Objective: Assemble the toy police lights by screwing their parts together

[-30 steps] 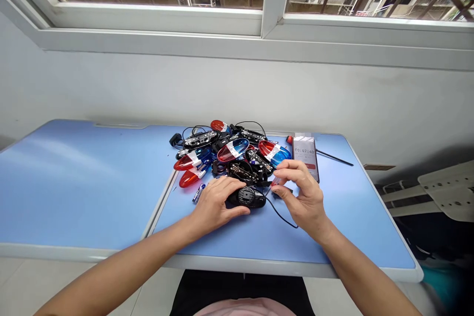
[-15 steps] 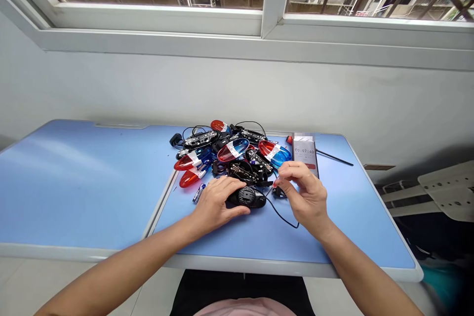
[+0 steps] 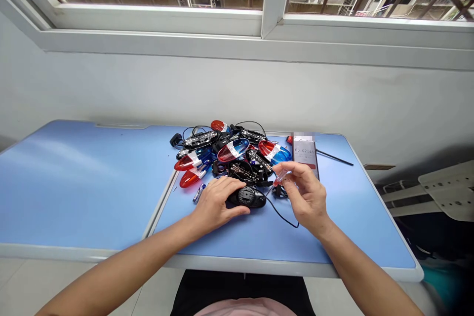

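My left hand (image 3: 217, 201) grips the left end of a black plastic housing (image 3: 247, 197), holding it down on the blue table. The housing has a round ribbed disc on its upper face, and a black cable (image 3: 283, 218) runs by its right end. My right hand (image 3: 306, 196) pinches a small screwdriver (image 3: 280, 177) with a clear and red handle. Its thin shaft slants down to the right end of the housing; the exact contact of the tip is too small to make out. Behind the housing lies an opened black casing (image 3: 242, 172) with its circuit board showing.
Red-and-blue light covers (image 3: 233, 150) and several opened black units (image 3: 202, 139) are heaped at the back. Batteries (image 3: 199, 192) lie left of my left hand. A phone (image 3: 304, 150) showing a timer stands behind my right hand, with a black rod (image 3: 335, 158) beside it.
My right fingers have shifted around the screwdriver handle, so more of the clear handle shows. My left hand and the housing have stayed put.
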A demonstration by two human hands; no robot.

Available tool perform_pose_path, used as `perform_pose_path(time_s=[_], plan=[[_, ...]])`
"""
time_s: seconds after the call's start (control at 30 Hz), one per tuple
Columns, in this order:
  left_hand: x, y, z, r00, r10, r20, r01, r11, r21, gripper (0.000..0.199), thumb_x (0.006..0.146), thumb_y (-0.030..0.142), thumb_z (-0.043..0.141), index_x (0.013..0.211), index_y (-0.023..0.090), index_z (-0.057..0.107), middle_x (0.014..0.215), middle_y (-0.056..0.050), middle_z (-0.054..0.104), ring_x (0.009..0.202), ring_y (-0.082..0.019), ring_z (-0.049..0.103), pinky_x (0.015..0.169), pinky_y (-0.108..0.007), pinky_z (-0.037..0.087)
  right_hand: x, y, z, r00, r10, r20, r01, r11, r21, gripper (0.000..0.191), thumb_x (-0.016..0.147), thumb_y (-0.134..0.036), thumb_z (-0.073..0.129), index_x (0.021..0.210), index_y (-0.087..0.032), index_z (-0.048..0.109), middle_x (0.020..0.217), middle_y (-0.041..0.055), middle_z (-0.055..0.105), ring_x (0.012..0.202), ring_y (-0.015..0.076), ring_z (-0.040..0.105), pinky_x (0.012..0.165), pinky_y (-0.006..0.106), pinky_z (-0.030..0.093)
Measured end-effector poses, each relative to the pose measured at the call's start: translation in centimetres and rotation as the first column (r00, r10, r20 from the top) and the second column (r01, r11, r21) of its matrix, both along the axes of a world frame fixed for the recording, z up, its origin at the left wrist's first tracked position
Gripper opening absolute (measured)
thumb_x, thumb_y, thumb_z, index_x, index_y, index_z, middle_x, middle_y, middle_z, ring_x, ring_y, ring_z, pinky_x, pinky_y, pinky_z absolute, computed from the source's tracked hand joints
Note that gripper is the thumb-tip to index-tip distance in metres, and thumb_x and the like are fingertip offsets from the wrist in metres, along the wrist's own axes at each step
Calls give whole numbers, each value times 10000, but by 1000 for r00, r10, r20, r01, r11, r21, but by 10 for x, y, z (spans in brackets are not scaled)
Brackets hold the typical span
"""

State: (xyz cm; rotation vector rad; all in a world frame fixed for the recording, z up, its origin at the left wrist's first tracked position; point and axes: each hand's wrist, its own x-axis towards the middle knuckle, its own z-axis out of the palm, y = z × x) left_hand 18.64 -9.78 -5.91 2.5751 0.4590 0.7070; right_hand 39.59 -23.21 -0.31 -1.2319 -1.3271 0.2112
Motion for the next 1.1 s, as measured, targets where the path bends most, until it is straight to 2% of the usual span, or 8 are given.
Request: perform_pose_path(time_s=[0.1, 0.23, 0.33, 0.43, 0.6, 0.77, 0.97, 1.1], plan=[[0, 0, 0, 1000, -2, -5, 2, 1000, -1, 502, 865, 543, 807, 1239, 234, 674, 1175, -95, 766, 1047, -298, 704, 851, -414, 524, 0, 1, 0, 998, 37, 44, -38, 999, 34, 312, 971, -109, 630, 1214, -298, 682, 1158, 54, 677, 830, 146, 666, 711, 309, 610], [0, 0, 0, 1000, -5, -1, 5, 1000, -2, 501, 863, 542, 810, 1237, 237, 675, 1174, -94, 768, 1039, -297, 705, 848, -416, 523, 0, 2, -1, 999, -31, 41, 29, 999, 39, 298, 958, -93, 652, 1166, -301, 698, 1038, 24, 659, 763, 127, 644, 678, 292, 596], [0, 0, 0, 1000, -4, 3, 4, 1000, 2, 499, 868, 543, 807, 1234, 234, 670, 1173, -94, 769, 1039, -298, 705, 849, -418, 519, -1, 2, -1, 999, -26, 23, 26, 1000, 0, 361, 999, -65, 527, 1228, -305, 669, 1057, 31, 702, 856, 151, 684, 748, 318, 607], [0, 0, 1, 1000, -9, 13, 9, 1000, 14, 504, 869, 540, 810, 1234, 225, 661, 1173, -93, 769, 1049, -302, 705, 862, -426, 513, -1, 2, -1, 999, 11, 42, -11, 1000, 11, 355, 988, -103, 568, 1261, -306, 670, 1178, 60, 688, 957, 176, 687, 746, 319, 620], [0, 0, 1, 1000, -12, 8, 12, 1000, 20, 504, 877, 543, 801, 1245, 229, 659, 1185, -94, 768, 1051, -299, 708, 874, -431, 520, 1, 3, -1, 997, -45, 58, 43, 998, 36, 309, 947, -111, 677, 1177, -316, 712, 1042, 17, 659, 721, 113, 628, 671, 294, 596], [0, 0, 1, 1000, -8, 12, 8, 1000, 17, 506, 868, 538, 812, 1239, 227, 664, 1185, -96, 771, 1051, -301, 711, 879, -436, 524, 1, 2, 2, 993, 6, 115, -13, 998, 54, 385, 1002, -71, 528, 1247, -321, 688, 1114, 52, 719, 1040, 203, 691, 809, 365, 608], [0, 0, 2, 1000, -13, 5, 13, 1000, 13, 504, 870, 538, 810, 1242, 230, 668, 1183, -96, 770, 1051, -299, 710, 867, -428, 522, 1, 3, 1, 993, -48, 105, 41, 997, 68, 315, 946, -117, 689, 1189, -316, 718, 1024, 24, 683, 760, 138, 667, 657, 300, 599], [0, 0, 1, 1000, -11, 7, 11, 1000, 5, 496, 873, 534, 809, 1241, 233, 668, 1180, -92, 770, 1050, -298, 709, 851, -418, 515, 0, 1, -1, 995, -58, 77, 56, 998, 28, 365, 1010, -105, 547, 1295, -302, 661, 1063, 43, 748, 859, 166, 706, 741, 333, 622]])
